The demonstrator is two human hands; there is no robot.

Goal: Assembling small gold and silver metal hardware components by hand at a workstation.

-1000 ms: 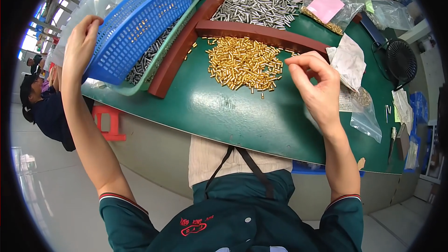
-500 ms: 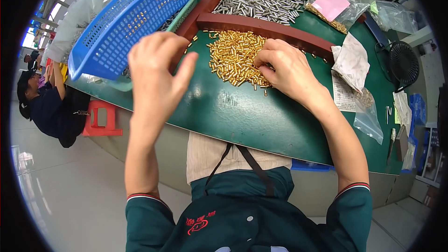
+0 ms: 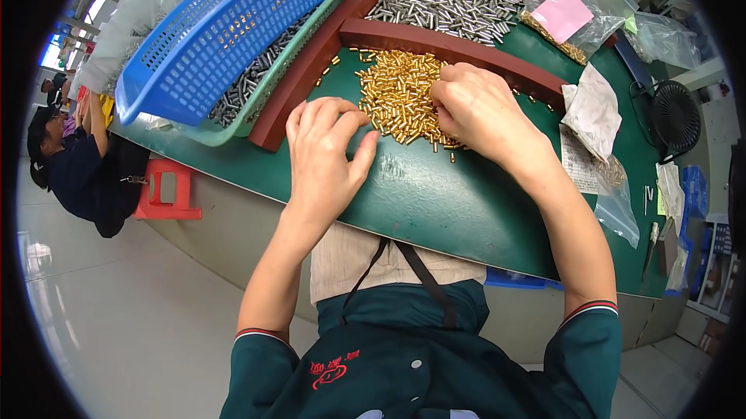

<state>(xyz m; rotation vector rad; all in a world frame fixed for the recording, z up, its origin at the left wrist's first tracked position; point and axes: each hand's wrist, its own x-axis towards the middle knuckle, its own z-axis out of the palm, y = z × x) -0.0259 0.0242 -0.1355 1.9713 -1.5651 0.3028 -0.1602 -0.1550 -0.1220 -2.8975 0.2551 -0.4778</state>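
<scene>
my left hand (image 3: 322, 161) has come from the tilted, blue perforated plastic basket (image 3: 185, 91) down beside the near-left edge of the loose pile of small gold metal cylinders (image 3: 400, 99) on the smooth green counter (image 3: 451, 198), its thumb spread wide from the fingers. my right hand (image 3: 488, 114) curls at the pile's right side; i cannot tell whether it grips any. so both hands are now at the pile. a few gold pieces (image 3: 238, 33) show in the basket; the pale green plastic tray (image 3: 220, 138) below holds dark grey cylinders (image 3: 256, 79), and red-brown wooden bars (image 3: 458, 45) border slim silver cylinders (image 3: 447, 6).
</scene>
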